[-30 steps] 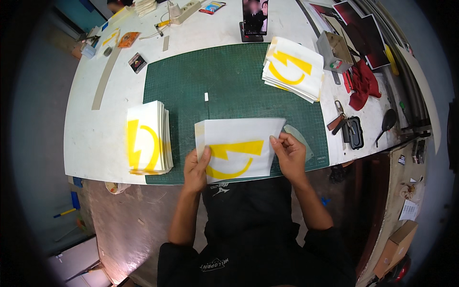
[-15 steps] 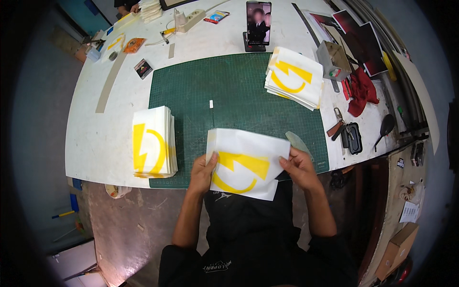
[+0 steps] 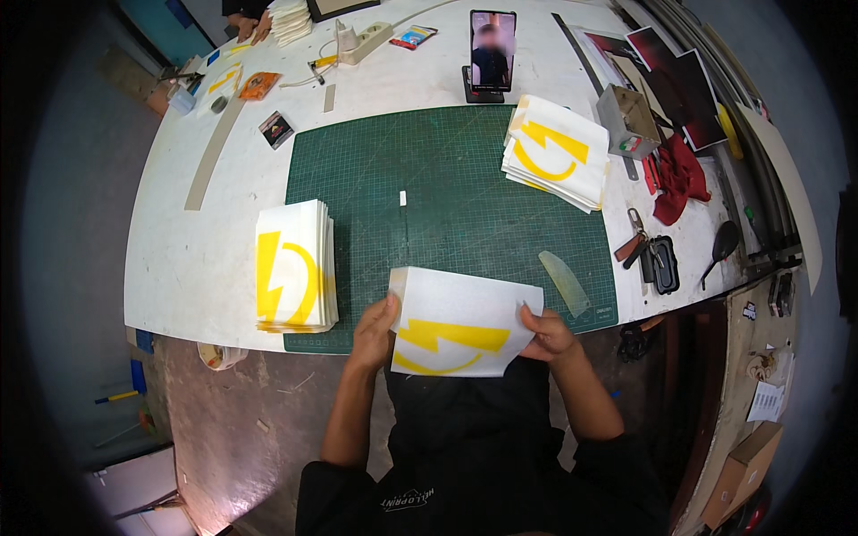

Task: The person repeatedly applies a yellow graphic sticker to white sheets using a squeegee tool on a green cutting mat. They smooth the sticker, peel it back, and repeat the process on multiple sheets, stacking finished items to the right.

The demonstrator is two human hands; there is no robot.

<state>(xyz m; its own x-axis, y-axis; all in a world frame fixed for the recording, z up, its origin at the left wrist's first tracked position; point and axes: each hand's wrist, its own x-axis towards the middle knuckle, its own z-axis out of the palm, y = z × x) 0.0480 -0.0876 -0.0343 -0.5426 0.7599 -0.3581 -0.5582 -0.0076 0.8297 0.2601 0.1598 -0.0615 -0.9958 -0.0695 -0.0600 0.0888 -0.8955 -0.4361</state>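
The white sheet with a yellow bolt-and-arc sticker (image 3: pixel 460 326) hangs between both hands over the near edge of the green cutting mat (image 3: pixel 447 179), its left edge pinched in the closed fingers of the left hand (image 3: pixel 374 332) and its right edge gripped by the right hand (image 3: pixel 547 332). The thumbs lie on the sheet's upper face; the other fingers are hidden beneath it. A stack of like sheets (image 3: pixel 293 265) lies just beyond the left fingers, and a pale scraper (image 3: pixel 565 283) just past the right ones.

A white table (image 3: pixel 223 259) carries a green cutting mat (image 3: pixel 447 192) at centre, sticker stacks at nine o'clock (image 3: pixel 293 265) and two o'clock (image 3: pixel 556 152), a standing phone (image 3: pixel 491 52) at twelve.
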